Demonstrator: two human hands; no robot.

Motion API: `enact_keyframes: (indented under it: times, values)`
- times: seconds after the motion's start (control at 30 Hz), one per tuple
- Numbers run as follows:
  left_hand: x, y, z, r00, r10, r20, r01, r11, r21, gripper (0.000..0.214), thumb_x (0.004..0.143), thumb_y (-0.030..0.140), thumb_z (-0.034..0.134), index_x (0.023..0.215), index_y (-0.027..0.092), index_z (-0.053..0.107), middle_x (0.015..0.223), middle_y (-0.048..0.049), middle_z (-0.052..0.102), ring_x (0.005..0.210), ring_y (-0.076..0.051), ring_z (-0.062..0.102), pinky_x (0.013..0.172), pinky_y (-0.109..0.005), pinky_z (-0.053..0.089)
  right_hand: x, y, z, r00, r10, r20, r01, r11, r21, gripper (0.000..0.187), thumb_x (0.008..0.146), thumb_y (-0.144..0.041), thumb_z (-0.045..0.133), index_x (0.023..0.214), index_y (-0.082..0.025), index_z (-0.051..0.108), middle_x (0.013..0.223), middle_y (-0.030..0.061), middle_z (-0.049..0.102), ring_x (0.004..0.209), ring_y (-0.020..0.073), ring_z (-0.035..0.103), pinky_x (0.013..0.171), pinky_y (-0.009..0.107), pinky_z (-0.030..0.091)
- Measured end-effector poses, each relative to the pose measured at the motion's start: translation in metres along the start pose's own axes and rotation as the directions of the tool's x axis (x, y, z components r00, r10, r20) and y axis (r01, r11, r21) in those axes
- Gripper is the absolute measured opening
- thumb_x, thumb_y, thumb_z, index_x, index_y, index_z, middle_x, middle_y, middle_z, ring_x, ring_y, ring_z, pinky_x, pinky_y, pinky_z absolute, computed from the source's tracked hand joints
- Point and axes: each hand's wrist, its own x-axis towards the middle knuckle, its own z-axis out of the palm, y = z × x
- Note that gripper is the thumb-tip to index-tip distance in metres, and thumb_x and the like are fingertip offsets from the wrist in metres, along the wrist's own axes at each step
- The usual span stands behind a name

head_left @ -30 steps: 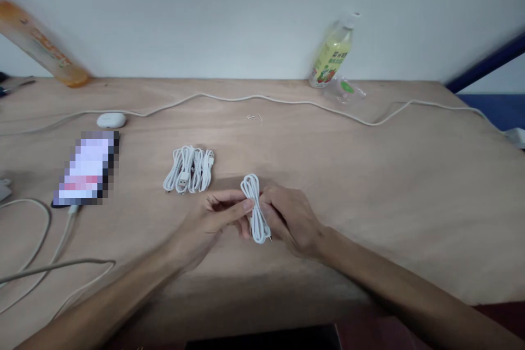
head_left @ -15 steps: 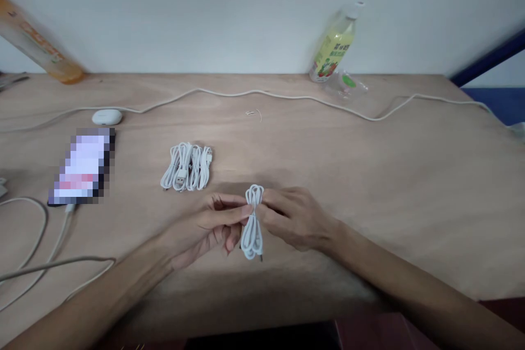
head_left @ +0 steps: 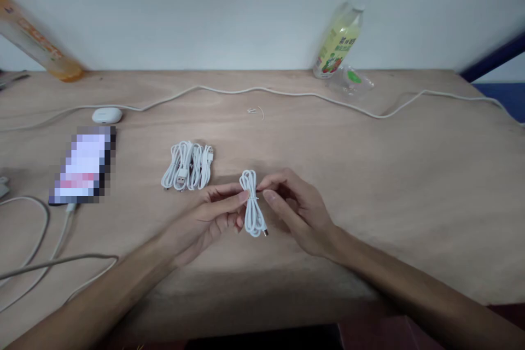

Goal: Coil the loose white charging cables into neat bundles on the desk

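A coiled white cable bundle [head_left: 251, 205] stands upright between my two hands, just above the wooden table [head_left: 369, 175]. My left hand [head_left: 209, 217] pinches the bundle's middle from the left with thumb and forefinger. My right hand [head_left: 297, 209] pinches the same spot from the right, its fingers curled. A small plug end pokes out at the bundle's lower right. A pile of several coiled white cables [head_left: 187, 166] lies on the table to the upper left of my hands.
A phone [head_left: 84, 164] lies at the left with a charging cable [head_left: 49, 246] looping toward the front edge. A white earbud case [head_left: 106, 115] sits behind it. A long white cord [head_left: 287, 93] crosses the back. A yellow drink bottle [head_left: 339, 38] and an orange bottle [head_left: 36, 44] lean by the wall.
The bundle has risen a little and moved farther from me than half a second ago. Both hands kept their pinch on it. The view tilted slightly.
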Motion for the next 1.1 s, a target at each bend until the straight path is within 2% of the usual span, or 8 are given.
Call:
enact_keyframes:
  times: [0.13, 0.23, 0.4, 0.67, 0.87, 1.0, 1.1]
  values:
    - [0.001, 0.001, -0.001, 1.000, 0.009, -0.002, -0.009, 1.000, 0.017, 0.028, 0.085, 0.038, 0.096, 0.093, 0.014, 0.083, 0.082, -0.0010, 0.067, 0.073, -0.011, 0.060, 0.067, -0.022, 0.052, 0.002, -0.004, 0.003, 0.990, 0.138, 0.027, -0.141, 0.964, 0.225, 0.005, 0.106, -0.027, 0.072, 0.110, -0.026, 0.074, 0.086, -0.0029, 0.065, 0.069, 0.0127, 0.057, 0.064, 0.028, 0.048]
    - [0.001, 0.002, 0.000, 1.000, 0.023, 0.009, -0.023, 0.999, 0.024, 0.028, 0.084, 0.038, 0.097, 0.093, 0.015, 0.084, 0.082, -0.0010, 0.068, 0.072, -0.011, 0.060, 0.066, -0.021, 0.052, 0.005, -0.004, 0.003, 0.983, 0.182, 0.033, -0.183, 0.939, 0.292, 0.003, 0.103, -0.026, 0.076, 0.105, -0.027, 0.078, 0.081, -0.0043, 0.061, 0.065, 0.0115, 0.053, 0.061, 0.027, 0.046]
    - [-0.001, 0.004, 0.003, 1.000, 0.015, 0.012, -0.016, 0.999, 0.040, 0.029, 0.083, 0.037, 0.098, 0.095, 0.014, 0.086, 0.079, -0.0001, 0.068, 0.068, -0.009, 0.059, 0.063, -0.019, 0.052, 0.007, -0.002, -0.001, 0.983, 0.176, 0.052, -0.183, 0.943, 0.279, 0.003, 0.101, -0.026, 0.079, 0.101, -0.026, 0.081, 0.087, -0.0017, 0.065, 0.068, 0.0115, 0.055, 0.058, 0.026, 0.044]
    - [-0.003, 0.006, 0.003, 0.999, -0.030, 0.024, 0.030, 1.000, 0.004, 0.030, 0.081, 0.037, 0.099, 0.082, 0.013, 0.081, 0.071, 0.0013, 0.068, 0.057, -0.004, 0.054, 0.054, -0.014, 0.046, 0.009, 0.000, -0.007, 0.980, 0.163, 0.117, -0.186, 0.957, 0.222, 0.010, 0.103, -0.033, 0.077, 0.100, -0.023, 0.080, 0.088, -0.0004, 0.065, 0.074, 0.0135, 0.055, 0.064, 0.027, 0.044]
    - [-0.007, 0.008, 0.006, 0.993, -0.114, 0.023, 0.115, 0.991, -0.069, 0.031, 0.078, 0.034, 0.102, 0.081, 0.013, 0.079, 0.060, 0.0067, 0.057, 0.046, 0.000, 0.037, 0.046, -0.011, 0.039, 0.008, -0.003, -0.004, 0.980, 0.179, 0.091, -0.196, 0.946, 0.257, 0.008, 0.100, -0.032, 0.080, 0.097, -0.024, 0.081, 0.082, -0.0029, 0.056, 0.072, 0.0125, 0.051, 0.063, 0.027, 0.041]
    - [-0.008, 0.006, 0.009, 0.985, -0.154, 0.073, 0.164, 0.973, -0.162, 0.028, 0.078, 0.030, 0.102, 0.090, 0.013, 0.082, 0.064, 0.0062, 0.058, 0.046, 0.001, 0.038, 0.046, -0.008, 0.039, 0.005, -0.008, 0.001, 0.968, 0.243, 0.061, -0.248, 0.903, 0.352, 0.018, 0.100, -0.041, 0.082, 0.094, -0.024, 0.081, 0.073, -0.0058, 0.044, 0.065, 0.0118, 0.045, 0.060, 0.026, 0.039]
    - [-0.008, 0.003, 0.009, 0.979, -0.145, 0.142, 0.173, 0.961, -0.214, 0.034, 0.081, 0.025, 0.100, 0.109, 0.014, 0.085, 0.074, 0.0024, 0.067, 0.052, -0.002, 0.052, 0.048, -0.009, 0.046, 0.003, -0.012, 0.004, 0.938, 0.331, 0.104, -0.341, 0.829, 0.443, 0.024, 0.100, -0.047, 0.081, 0.094, -0.024, 0.078, 0.069, -0.0061, 0.046, 0.059, 0.0118, 0.043, 0.054, 0.026, 0.038]
